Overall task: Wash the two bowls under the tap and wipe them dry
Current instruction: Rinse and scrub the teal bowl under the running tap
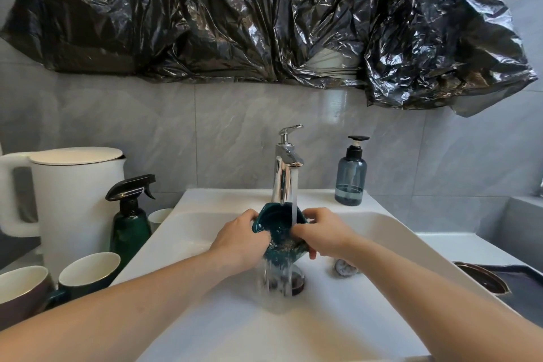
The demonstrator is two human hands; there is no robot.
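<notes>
The left hand [239, 236] had its fingers curled over the left rim of the teal bowl [277, 232], closed on it, knuckles up. The right hand [318, 233] gripped the opposite rim, thumb reaching inside the bowl and fingers wrapped beneath. Both forearms extended forward from the lower frame corners and converged over the basin. The bowl was held tilted, mouth toward the camera, directly under the chrome tap [286, 166]. The water stream [294, 194] struck the bowl's interior and spilled from its lower edge toward the drain [296, 282]. The white sink [205, 258] surrounded the work. A dark brown bowl [482, 276] rested on the counter to the right, well apart from the hands.
</notes>
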